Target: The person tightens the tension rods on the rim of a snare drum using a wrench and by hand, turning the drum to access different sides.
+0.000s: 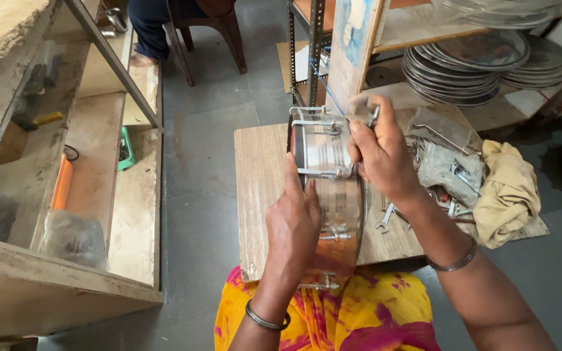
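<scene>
Head view. Drum (328, 188): shiny metal shell, stood on edge across the near end of a low wooden board (258, 188), its lower rim toward the lap, its axis running left to right. Left hand (296, 218): flat and open against the drum's left face, fingers pointing up, gripping nothing. Right hand (380, 153): closed over the upper right rim, pinching a small metal key (372, 116) at a tension rod; the nearer hand to the rods along the shell. Spanner (385, 219): loose on the board just right of the drum. Cloth (508, 192): heaped with metal fittings further right, crowding that side. Hoops (469, 65): stacked beyond. Open floor lay left of the board, before a wooden shelf unit (66, 195).
</scene>
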